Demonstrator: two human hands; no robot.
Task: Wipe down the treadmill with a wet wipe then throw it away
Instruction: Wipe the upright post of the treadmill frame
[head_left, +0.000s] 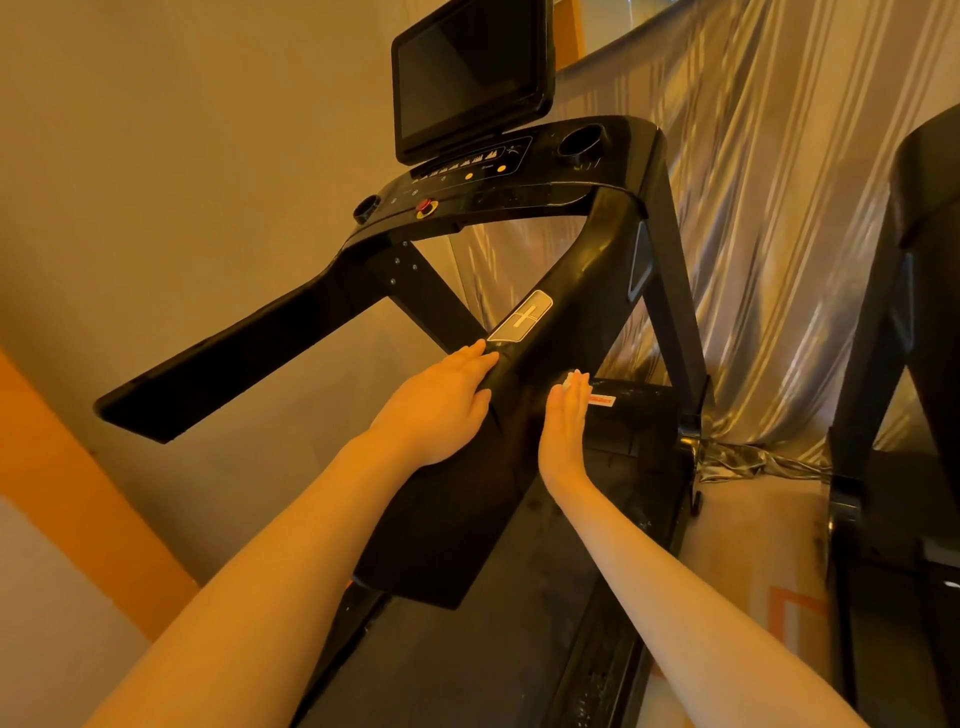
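A black treadmill (587, 249) fills the view, with a dark screen and a console above two long handrails. My left hand (441, 400) lies flat with straight fingers on the inner side of the right handrail (561, 322), just below its silver plus-minus pad. My right hand (566, 421) presses flat against the rail's outer side. A white wet wipe (572, 378) peeks out at its fingertips, between palm and rail. Most of the wipe is hidden behind the hand.
The left handrail (234, 358) reaches out to the left. The running belt (467, 649) lies below my arms. A second black machine (914, 364) stands at the right edge. A shiny curtain (779, 182) hangs behind; a plain wall is on the left.
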